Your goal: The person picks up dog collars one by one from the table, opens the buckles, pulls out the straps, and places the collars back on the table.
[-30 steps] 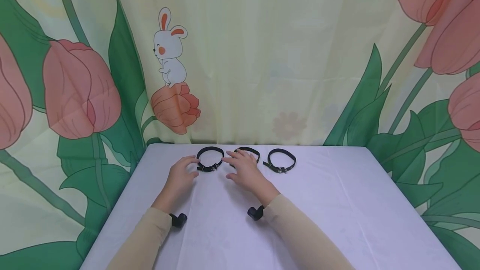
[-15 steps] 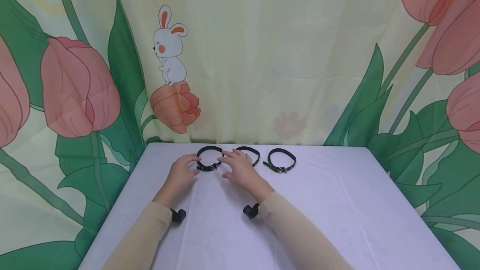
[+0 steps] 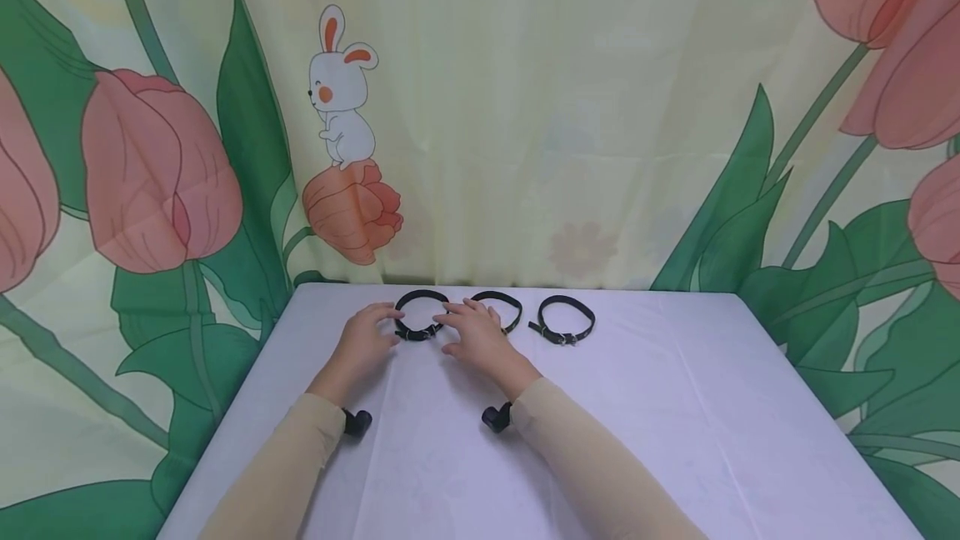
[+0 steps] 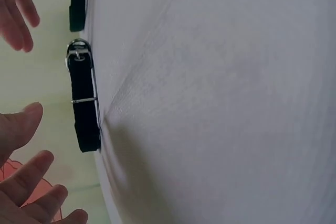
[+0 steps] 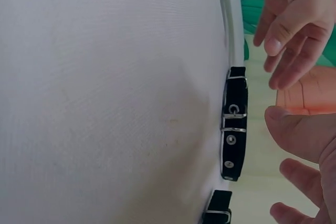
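Three black buckled collars lie as loops in a row near the table's back edge. My left hand (image 3: 362,342) hovers by the left side of the leftmost collar (image 3: 415,335), fingers spread. From the other side, my right hand (image 3: 480,338) stretches toward this collar's right edge; its fingers are apart and partly cover the middle collar (image 3: 517,317). To the right lies the third collar (image 3: 566,338). A metal buckle and eyelets show on the leftmost collar (image 5: 234,124) in the right wrist view. Both hands have a gap between thumb and fingers, with nothing held.
A white cloth covers the table (image 3: 637,423). Behind its back edge hangs a curtain (image 3: 510,123) printed with tulips and a rabbit. Small black cameras, such as the left one (image 3: 358,423), stick out at both wrists.
My right hand has moved slightly left, nearer the leftmost collar, and uncovers more of the middle one. My left hand stays almost in place. The collars lie as before.
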Tool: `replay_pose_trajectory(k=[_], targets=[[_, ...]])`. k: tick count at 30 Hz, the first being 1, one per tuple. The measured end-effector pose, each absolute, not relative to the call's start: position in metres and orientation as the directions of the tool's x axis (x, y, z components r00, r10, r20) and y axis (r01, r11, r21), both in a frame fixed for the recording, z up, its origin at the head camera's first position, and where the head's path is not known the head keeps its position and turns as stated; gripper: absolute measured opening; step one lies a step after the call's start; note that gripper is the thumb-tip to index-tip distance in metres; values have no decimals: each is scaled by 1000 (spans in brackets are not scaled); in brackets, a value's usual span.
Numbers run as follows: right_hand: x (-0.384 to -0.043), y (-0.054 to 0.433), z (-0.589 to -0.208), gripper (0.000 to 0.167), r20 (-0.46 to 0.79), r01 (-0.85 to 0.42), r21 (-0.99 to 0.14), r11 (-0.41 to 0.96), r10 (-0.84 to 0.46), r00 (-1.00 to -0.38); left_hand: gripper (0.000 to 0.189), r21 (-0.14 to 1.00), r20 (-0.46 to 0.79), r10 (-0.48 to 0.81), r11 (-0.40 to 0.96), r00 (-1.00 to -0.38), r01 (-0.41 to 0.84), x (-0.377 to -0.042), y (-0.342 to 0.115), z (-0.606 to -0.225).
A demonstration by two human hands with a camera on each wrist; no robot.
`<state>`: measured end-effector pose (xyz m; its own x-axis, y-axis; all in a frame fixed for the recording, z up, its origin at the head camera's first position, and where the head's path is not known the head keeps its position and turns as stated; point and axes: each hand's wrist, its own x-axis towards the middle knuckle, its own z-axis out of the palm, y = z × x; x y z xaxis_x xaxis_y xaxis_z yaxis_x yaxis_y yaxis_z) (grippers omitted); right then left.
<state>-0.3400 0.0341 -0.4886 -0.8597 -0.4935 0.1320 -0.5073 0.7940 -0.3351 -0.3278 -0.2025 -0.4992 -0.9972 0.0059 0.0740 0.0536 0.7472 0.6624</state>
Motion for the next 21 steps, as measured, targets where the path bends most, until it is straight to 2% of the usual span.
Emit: replay_pose_trajectory(k=[5, 13, 21], targets=[[-343, 32, -492, 56, 130, -504, -327, 799, -490, -862, 43, 658, 97, 42, 747, -994, 96, -331, -205, -498], [-350, 25, -496, 54, 116, -490, -323, 810, -480, -870, 41, 677, 75, 66, 729, -995, 99, -338, -203, -498], [-353, 23, -498, 54, 108, -488, -322, 812, -480, -870, 38, 644, 138, 138, 740, -981, 195, -346, -202, -499]])
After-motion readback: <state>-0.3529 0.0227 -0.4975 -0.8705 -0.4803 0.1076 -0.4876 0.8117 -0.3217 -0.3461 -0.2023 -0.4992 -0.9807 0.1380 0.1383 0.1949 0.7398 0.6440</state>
